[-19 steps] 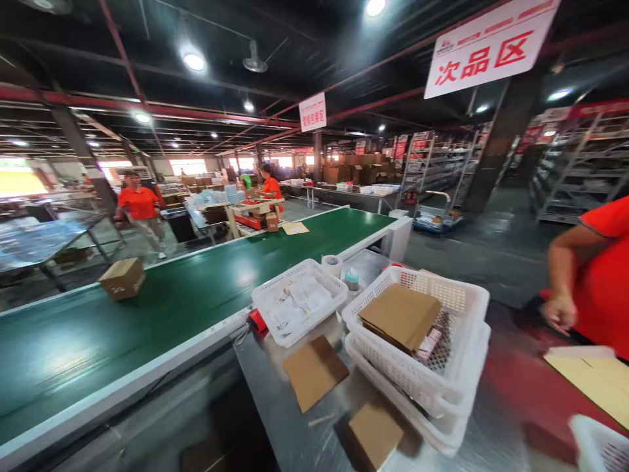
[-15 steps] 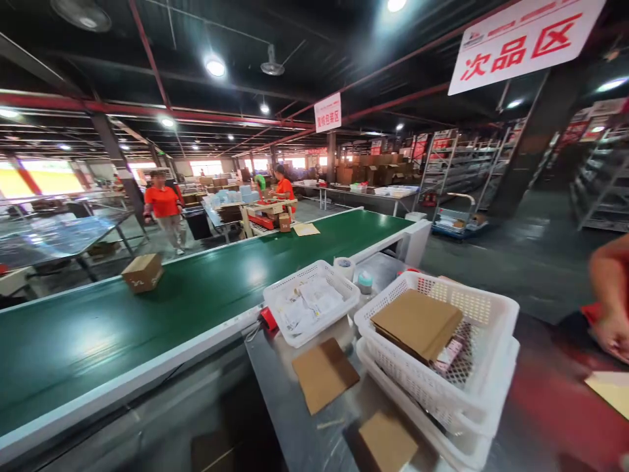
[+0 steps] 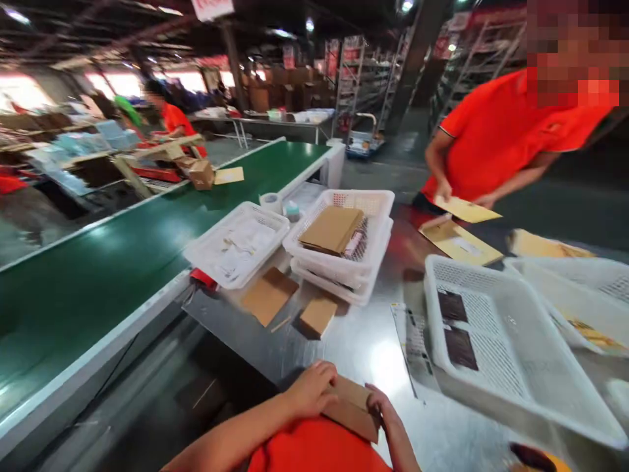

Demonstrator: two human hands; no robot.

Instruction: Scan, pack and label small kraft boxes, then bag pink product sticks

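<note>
Fingers [image 3: 324, 375] of the left hand [image 3: 313, 388] and the right hand [image 3: 387, 412] are closed on two ends of a brown box [image 3: 351, 401], which is at six o'clock in the view, just before the red shirt [image 3: 319, 449]. Half a second ago, neither hand nor box was visible; the view has turned rightward and down, so the work now seems to centre on handling this box. Its card looks matt and plain, straight at the edges. Whether it rests on the steel table [image 3: 363, 344], smooth and bright with glare, cannot be told. From the box, at twelve o'clock, stacked baskets [image 3: 379, 229] have white plastic lattice walls; at eleven, a shallow tray [image 3: 201, 252] holds thin papers [image 3: 243, 248]; towards three, a wide basket [image 3: 533, 341] holds flat dark packets [image 3: 460, 349].
</note>
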